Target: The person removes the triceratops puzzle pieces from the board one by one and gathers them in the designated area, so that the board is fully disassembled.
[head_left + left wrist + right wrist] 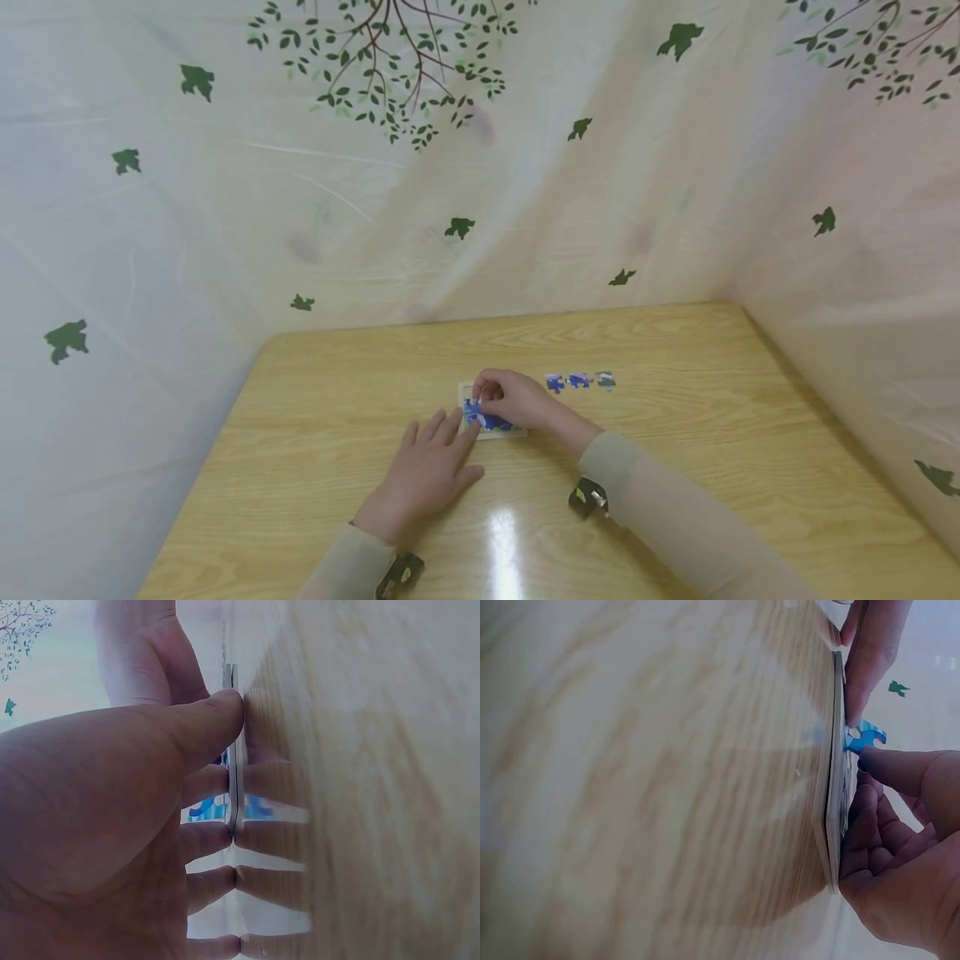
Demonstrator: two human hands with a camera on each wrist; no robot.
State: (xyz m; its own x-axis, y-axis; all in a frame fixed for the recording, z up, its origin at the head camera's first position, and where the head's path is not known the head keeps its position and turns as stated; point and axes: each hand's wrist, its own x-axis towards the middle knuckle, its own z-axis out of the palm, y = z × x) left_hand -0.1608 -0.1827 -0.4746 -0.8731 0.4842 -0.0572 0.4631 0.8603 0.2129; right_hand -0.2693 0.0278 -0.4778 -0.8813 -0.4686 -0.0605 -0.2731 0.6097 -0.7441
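A small jigsaw puzzle tray (498,435) with a pale frame lies on the table, with blue picture pieces (495,422) in its lower part. My right hand (521,398) is over the tray's upper right and pinches a blue puzzle piece (868,739). In the right wrist view that piece stands tilted up from the tray. My left hand (427,477) lies palm down at the tray's left side, fingers extended. Its index finger reaches onto the tray, and its thumb lies nearer the front edge. The right hand hides part of the tray.
Three loose puzzle pieces (578,380) lie in a row right of the tray. The wooden table (337,375) meets a pale curtain (525,267) printed with leaves and branches at its back and sides.
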